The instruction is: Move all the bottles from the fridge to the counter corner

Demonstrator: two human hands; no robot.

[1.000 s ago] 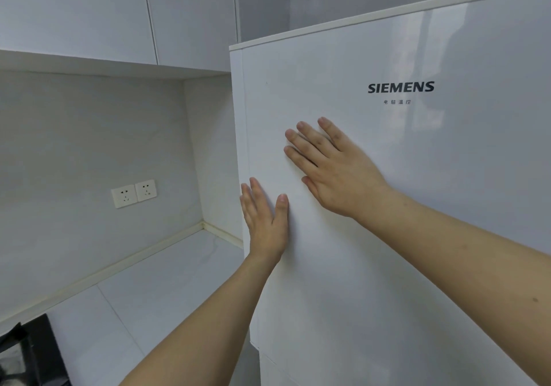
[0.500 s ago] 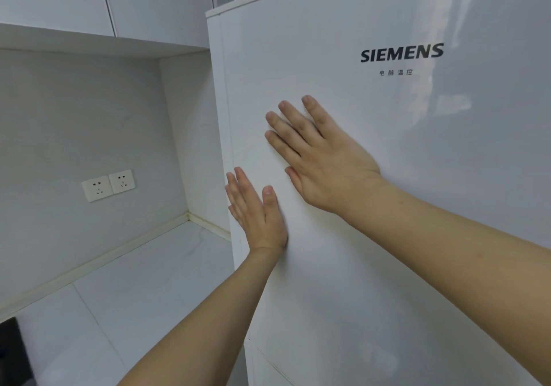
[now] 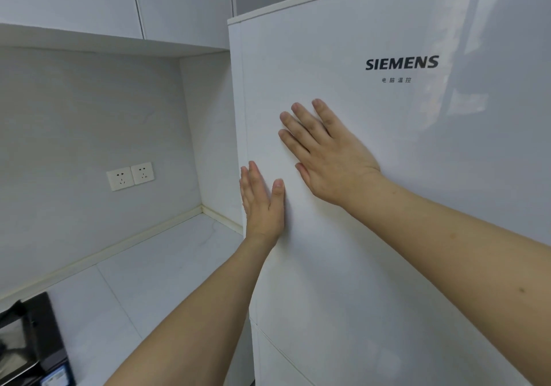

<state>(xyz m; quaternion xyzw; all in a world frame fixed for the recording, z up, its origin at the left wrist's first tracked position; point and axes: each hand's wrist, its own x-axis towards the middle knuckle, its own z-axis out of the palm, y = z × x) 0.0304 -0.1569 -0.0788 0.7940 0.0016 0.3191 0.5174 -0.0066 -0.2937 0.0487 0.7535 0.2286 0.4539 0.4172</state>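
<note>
Now, change: none seen; fridge (image 3: 387,206) is staying shut, tabletop (image 3: 155,266) bottle-free.
Hands: left hand (image 3: 264,203) and right hand (image 3: 328,159) are pressing flat, fingers straight, at 12 o'clock.

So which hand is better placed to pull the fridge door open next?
Probably the left hand. It rests flat at the left edge of the fridge door, beside the counter, where fingers could hook round. The right hand lies flat further in on the panel.

Fridge interior is blocked by the closed door (image 3: 372,177); counter corner (image 3: 167,254) apparently is left open.
</note>
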